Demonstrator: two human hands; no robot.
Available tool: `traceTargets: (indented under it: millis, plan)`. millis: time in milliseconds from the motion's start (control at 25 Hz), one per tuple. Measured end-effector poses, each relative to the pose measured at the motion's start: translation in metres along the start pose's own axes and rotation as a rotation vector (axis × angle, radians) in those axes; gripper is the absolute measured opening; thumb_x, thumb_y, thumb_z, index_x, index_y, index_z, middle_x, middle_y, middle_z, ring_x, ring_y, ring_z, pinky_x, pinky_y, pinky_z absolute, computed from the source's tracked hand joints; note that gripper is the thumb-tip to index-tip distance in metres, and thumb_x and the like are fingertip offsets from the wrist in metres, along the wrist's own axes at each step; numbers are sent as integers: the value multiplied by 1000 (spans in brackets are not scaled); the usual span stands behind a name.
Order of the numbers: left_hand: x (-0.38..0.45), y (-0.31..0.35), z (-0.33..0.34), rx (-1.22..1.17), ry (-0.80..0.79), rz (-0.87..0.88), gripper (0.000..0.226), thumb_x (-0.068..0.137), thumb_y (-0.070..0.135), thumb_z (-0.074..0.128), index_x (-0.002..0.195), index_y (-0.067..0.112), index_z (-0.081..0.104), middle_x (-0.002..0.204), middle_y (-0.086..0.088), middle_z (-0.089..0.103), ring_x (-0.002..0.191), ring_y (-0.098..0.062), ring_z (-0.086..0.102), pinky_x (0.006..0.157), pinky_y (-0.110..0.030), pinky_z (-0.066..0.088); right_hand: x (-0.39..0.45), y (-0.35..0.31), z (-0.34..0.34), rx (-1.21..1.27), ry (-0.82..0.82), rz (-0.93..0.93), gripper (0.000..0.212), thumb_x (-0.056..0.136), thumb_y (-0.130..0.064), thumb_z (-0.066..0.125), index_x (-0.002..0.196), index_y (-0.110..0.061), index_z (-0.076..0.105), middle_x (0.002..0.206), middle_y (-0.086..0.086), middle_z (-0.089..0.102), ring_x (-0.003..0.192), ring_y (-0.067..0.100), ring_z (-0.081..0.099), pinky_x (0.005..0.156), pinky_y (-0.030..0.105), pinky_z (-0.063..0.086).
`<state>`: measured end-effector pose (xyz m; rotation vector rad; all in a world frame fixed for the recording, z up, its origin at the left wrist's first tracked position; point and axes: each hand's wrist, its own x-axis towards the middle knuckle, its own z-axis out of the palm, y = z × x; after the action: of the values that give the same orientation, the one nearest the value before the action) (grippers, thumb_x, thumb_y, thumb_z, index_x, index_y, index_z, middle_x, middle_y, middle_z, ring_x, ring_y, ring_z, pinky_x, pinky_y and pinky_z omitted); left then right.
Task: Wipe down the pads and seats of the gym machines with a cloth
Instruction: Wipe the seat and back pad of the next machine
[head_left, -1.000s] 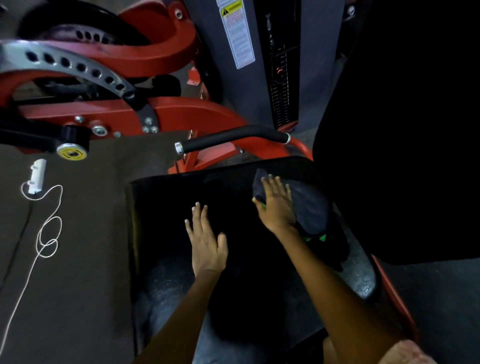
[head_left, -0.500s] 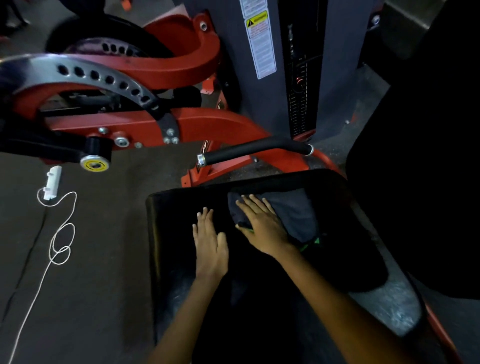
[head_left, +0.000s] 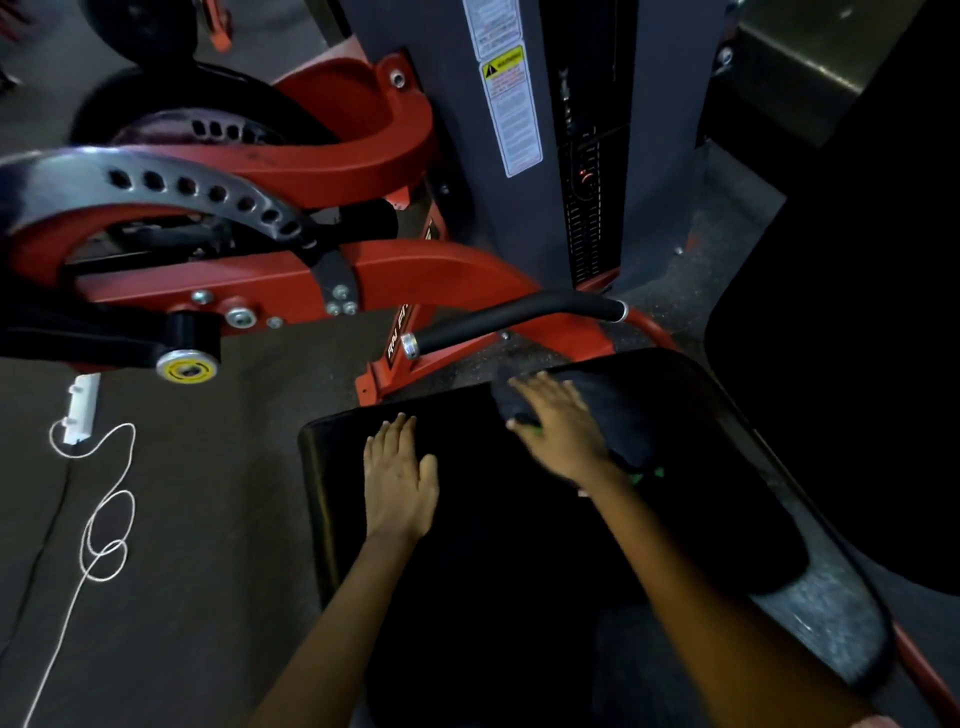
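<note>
A black padded seat (head_left: 483, 561) of a red gym machine fills the lower middle of the head view. A dark cloth (head_left: 618, 410) with a green mark lies on the seat's far right part. My right hand (head_left: 558, 428) presses flat on the cloth with straight, spread fingers. My left hand (head_left: 397, 480) rests flat on the bare seat to the left of the cloth, fingers straight and together. A tall black back pad (head_left: 852, 364) rises at the right edge.
A black foam handle (head_left: 519, 314) juts out just beyond the seat. The red frame (head_left: 291, 280) and a perforated metal arm (head_left: 171, 182) stand at left. A grey weight-stack tower (head_left: 519, 130) is behind. A white cord with a plug (head_left: 80, 405) lies on the floor at left.
My right hand has slid the cloth across the far part of the seat, first leftward, then back to the right. My left hand stays flat on the seat. The camera shifted.
</note>
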<state>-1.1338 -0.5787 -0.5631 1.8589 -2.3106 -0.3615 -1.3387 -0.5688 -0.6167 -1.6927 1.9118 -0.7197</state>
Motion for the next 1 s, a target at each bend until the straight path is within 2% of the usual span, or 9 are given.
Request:
traceTargets:
  millis: [80, 120, 280, 320, 440, 480, 640, 880, 1000]
  plan:
    - [7, 2, 2, 25, -53, 19, 89, 69, 49, 5, 143, 6, 32, 153, -9, 26, 144, -23, 12, 116, -30, -4, 1, 0, -1, -65, 76, 228, 60, 93, -36, 51, 147, -19, 29, 154, 1, 28, 144, 17, 15, 115, 31, 1]
    - [10, 3, 4, 27, -71, 27, 91, 68, 50, 4, 144, 6, 30, 154, -9, 23, 145, -22, 9, 115, -28, -7, 1, -14, 6, -87, 77, 214, 62, 94, -38, 49, 148, -18, 27, 155, 0, 25, 145, 17, 12, 115, 32, -1]
    - [22, 13, 9, 87, -136, 69, 96, 64, 51, -2, 147, 8, 21, 157, -6, 13, 146, -19, 0, 113, -26, -11, -3, -24, 5, -14, -133, -152, 62, 93, -37, 53, 147, -22, 28, 155, -3, 26, 144, 14, 15, 115, 30, -2]
    - [25, 16, 11, 107, -161, 97, 97, 64, 51, -4, 147, 8, 19, 157, -5, 12, 146, -18, 0, 113, -25, -12, 2, -6, -5, -5, -127, -119, 61, 92, -37, 54, 146, -24, 30, 154, -4, 28, 144, 13, 17, 115, 29, 0]
    - [35, 29, 15, 94, -209, 163, 97, 64, 51, -3, 147, 7, 22, 156, -5, 16, 146, -19, 3, 114, -25, -7, 5, 21, -15, -70, 66, 239, 61, 93, -39, 51, 147, -24, 28, 154, -4, 27, 144, 13, 15, 115, 32, -1]
    - [37, 34, 18, 80, -219, 177, 96, 64, 51, -2, 146, 7, 24, 156, -6, 18, 146, -20, 4, 115, -26, -5, 4, 14, -10, -91, 95, 266, 62, 93, -40, 50, 148, -23, 27, 155, -4, 25, 144, 15, 13, 115, 34, -2]
    - [43, 62, 28, 86, -294, 303, 91, 67, 49, 2, 146, 9, 24, 155, -5, 20, 145, -17, 8, 114, -24, -4, 4, 13, -14, -23, -60, 25, 59, 94, -36, 51, 146, -20, 30, 153, -4, 28, 144, 13, 15, 115, 30, -3]
    - [43, 90, 47, 96, -361, 405, 79, 75, 44, 9, 147, 14, 25, 157, -3, 14, 146, -20, 0, 115, -27, -5, 17, 58, -36, -12, 69, 310, 57, 94, -38, 51, 146, -23, 31, 150, -2, 35, 142, 14, 20, 114, 35, -1]
    - [39, 85, 47, 128, -368, 437, 86, 71, 49, 3, 148, 14, 20, 157, -2, 10, 146, -21, -3, 115, -27, -7, 16, 68, -41, 3, 166, 453, 60, 94, -39, 50, 147, -23, 29, 152, 1, 31, 143, 17, 18, 115, 40, 0]
